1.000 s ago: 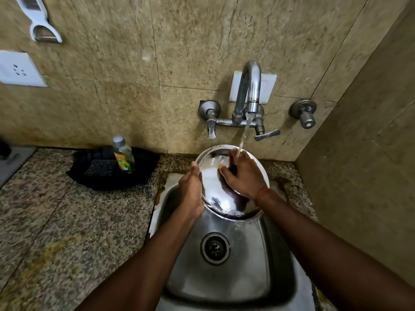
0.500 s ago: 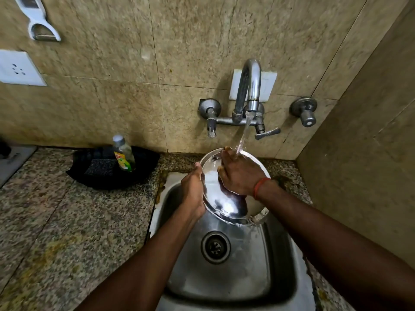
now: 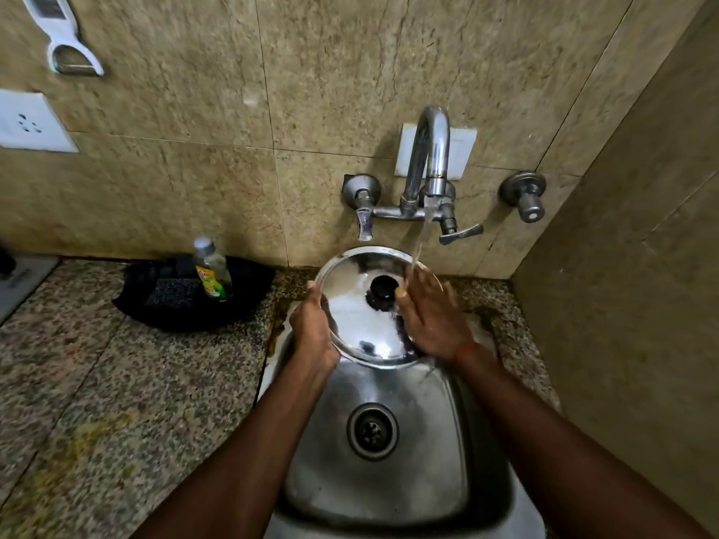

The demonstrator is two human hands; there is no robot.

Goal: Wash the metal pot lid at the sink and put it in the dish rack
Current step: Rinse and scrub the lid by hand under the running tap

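The round metal pot lid (image 3: pixel 356 317) with a black knob (image 3: pixel 383 289) is held tilted over the back of the steel sink (image 3: pixel 389 461), knob side facing me. My left hand (image 3: pixel 313 332) grips its lower left rim. My right hand (image 3: pixel 432 320) lies flat against the lid's right side, fingers spread, thumb by the knob. Water runs from the tap (image 3: pixel 432 157) onto the lid's upper right edge and my right fingers. No dish rack is in view.
A black tray (image 3: pixel 155 305) on the granite counter (image 3: pixel 97 383) left of the sink holds a dish soap bottle (image 3: pixel 213 272) and a dark scrub pad (image 3: pixel 171 291). A peeler (image 3: pixel 62 36) hangs on the tiled wall. A side wall stands close on the right.
The lid has been turned over: its hollow inside faced me before, now the knob side does. My right hand has slid from the lid's middle to its right side.
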